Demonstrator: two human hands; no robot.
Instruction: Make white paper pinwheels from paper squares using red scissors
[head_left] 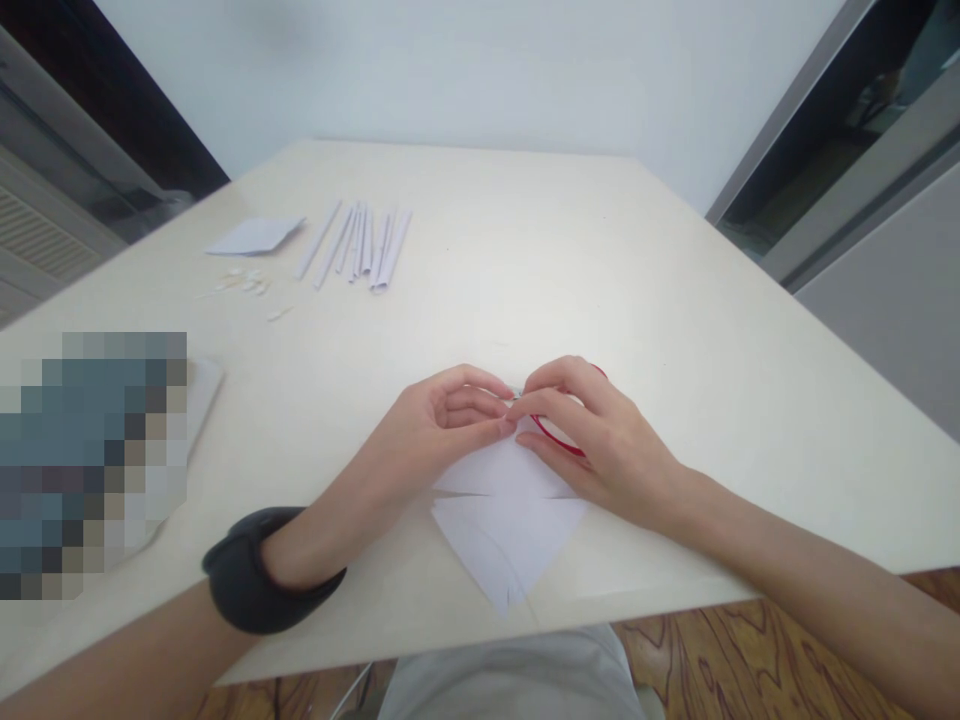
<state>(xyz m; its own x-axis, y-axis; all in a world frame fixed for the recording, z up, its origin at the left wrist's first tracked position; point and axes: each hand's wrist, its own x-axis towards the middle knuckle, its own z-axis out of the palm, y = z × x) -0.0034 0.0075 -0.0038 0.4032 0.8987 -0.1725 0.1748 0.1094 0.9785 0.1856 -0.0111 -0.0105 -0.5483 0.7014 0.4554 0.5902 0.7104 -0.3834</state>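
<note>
**Both hands pinching at top of folded white paper**

I see the left hand [442, 425] and right hand [592, 430] meeting fingertip to fingertip near the front edge of the table [675, 330]. The left grip is pressed together: thumb and forefinger pinch the upper tip of the folded paper [506, 520]. The right grip is closed too, fingers curled over red-handled scissors [559, 435]; only a red loop shows under the fingers, blades hidden. I cannot tell if the scissors are cutting or just held against the sheet.

The paper lies flat on the table directly below both grips, a kite-like fold with its point toward the person and overhanging close to the table edge. A crease or slit runs across it just beneath the left grip.

A dark wristband [259, 570] sits on the left forearm, behind the grip.

Well beyond the grips, far left: a row of rolled or folded paper strips [364, 245] lying side by side. Just left of those, a flat folded sheet [255, 236], with small paper scraps [244, 283] in front of it. Left of the left grip, well apart: a blurred-out block over a white sheet's corner [202, 385].

Grey trousers [517, 680] and wood floor [750, 660] show under the table edge.
</note>
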